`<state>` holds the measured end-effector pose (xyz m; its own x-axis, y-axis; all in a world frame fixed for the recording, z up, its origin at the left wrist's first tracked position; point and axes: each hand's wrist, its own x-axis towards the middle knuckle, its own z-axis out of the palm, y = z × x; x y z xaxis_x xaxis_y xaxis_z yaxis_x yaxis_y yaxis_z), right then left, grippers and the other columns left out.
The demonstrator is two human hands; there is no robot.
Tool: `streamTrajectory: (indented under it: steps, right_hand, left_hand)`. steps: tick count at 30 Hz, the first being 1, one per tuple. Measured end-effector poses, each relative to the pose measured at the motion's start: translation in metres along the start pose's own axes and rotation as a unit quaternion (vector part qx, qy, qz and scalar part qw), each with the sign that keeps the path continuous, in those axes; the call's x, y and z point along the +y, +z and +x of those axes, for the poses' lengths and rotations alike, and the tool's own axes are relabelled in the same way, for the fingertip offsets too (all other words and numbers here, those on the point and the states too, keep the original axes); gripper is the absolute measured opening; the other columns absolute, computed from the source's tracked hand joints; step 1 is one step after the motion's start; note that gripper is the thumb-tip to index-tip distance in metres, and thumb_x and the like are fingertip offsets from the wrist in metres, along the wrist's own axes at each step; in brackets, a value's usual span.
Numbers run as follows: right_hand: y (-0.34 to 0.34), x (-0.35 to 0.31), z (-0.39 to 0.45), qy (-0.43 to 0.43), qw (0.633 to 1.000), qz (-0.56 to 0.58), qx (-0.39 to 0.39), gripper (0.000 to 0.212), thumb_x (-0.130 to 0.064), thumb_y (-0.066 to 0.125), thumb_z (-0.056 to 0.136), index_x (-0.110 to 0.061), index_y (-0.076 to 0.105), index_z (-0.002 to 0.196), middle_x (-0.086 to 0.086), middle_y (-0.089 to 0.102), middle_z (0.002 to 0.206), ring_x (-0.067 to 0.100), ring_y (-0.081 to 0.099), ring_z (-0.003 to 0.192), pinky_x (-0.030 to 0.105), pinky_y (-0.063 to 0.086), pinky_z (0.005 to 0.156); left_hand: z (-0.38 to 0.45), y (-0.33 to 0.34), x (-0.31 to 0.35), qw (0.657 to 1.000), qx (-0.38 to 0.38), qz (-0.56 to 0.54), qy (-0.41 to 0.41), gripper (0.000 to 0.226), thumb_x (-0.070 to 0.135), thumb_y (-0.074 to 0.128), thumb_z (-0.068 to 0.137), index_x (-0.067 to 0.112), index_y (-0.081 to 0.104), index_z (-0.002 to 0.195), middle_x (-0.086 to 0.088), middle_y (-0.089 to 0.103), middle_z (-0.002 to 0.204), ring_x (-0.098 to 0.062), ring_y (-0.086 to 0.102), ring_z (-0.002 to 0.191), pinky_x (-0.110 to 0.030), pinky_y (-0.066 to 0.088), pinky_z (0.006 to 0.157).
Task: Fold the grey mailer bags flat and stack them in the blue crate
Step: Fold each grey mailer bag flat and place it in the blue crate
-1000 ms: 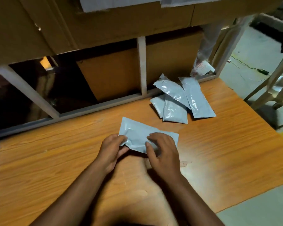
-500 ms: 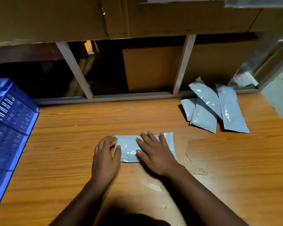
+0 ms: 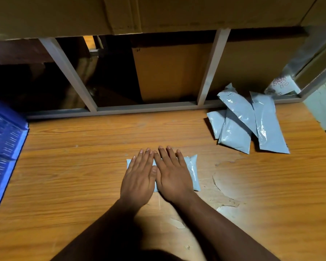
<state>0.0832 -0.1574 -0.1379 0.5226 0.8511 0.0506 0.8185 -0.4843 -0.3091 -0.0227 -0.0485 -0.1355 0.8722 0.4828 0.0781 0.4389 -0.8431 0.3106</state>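
Step in hand: I judge this is the flattening step; both palms press one folded mailer bag [image 3: 193,171] down on the wooden table [image 3: 83,185].
Left hand [image 3: 139,178]: fingers [image 3: 144,159] straight and close together, flat on the bag, pinching nothing.
Right hand [image 3: 172,176]: fingers [image 3: 170,156] straight and slightly fanned, also flat, pinching nothing; its index side touches the left hand.
Folded bag: under both palms; only a strip shows beyond the right little finger, and a small corner beside the left little finger.
Waiting bags [image 3: 248,121]: a loose overlapping pile, well ahead and to the right of the right fingertips, near the table's back rail.
Blue crate [image 3: 4,140]: far to the left of the left fingers, at the table's edge.
Next move, my judgement: one hand must grip the bag by an edge so the fold does not spring open, then carry it left to the crate.
Hidden: most of the bag and its fold line are under the hands.
Cut off: the crate is cropped by the frame; I cannot tell what is already inside.
Unclear: how many bags lie in the pile.
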Motion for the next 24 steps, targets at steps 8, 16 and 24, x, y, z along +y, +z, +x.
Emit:
streamTrajectory:
  steps: [8, 16, 24]
  right_hand:
    - [0.004, 0.003, 0.004, 0.003, 0.999, -0.012, -0.031, 0.056, -0.038, 0.021, 0.111, -0.020, 0.025, 0.164, 0.003, 0.017, 0.172, 0.026, 0.007, 0.160, 0.048, 0.005, 0.127]
    - [-0.001, 0.003, 0.007, -0.003, 0.998, -0.005, -0.060, 0.060, -0.041, 0.012, 0.109, -0.020, 0.022, 0.164, 0.003, 0.012, 0.173, 0.027, 0.004, 0.160, 0.049, 0.006, 0.128]
    - [-0.015, 0.036, -0.018, 0.016, 0.998, -0.036, -0.038, 0.061, -0.049, 0.016, 0.110, -0.020, 0.027, 0.163, 0.001, 0.018, 0.171, 0.023, 0.013, 0.159, 0.044, 0.001, 0.127]
  left_hand:
    - [0.004, 0.011, -0.005, 1.000, 0.007, -0.018, 0.003, 0.059, 0.039, 0.014, 0.111, 0.010, 0.034, 0.158, -0.004, 0.028, 0.167, -0.019, 0.018, 0.157, -0.043, 0.020, 0.126]
    - [0.004, 0.004, -0.001, 1.000, -0.008, -0.006, 0.000, 0.061, 0.039, 0.011, 0.111, 0.009, 0.036, 0.157, -0.006, 0.029, 0.166, -0.020, 0.020, 0.156, -0.043, 0.021, 0.126]
    - [-0.012, -0.003, -0.011, 0.995, -0.054, 0.058, -0.058, 0.078, 0.066, -0.003, 0.101, 0.022, 0.011, 0.164, 0.004, 0.003, 0.171, -0.015, 0.000, 0.158, -0.043, 0.003, 0.128]
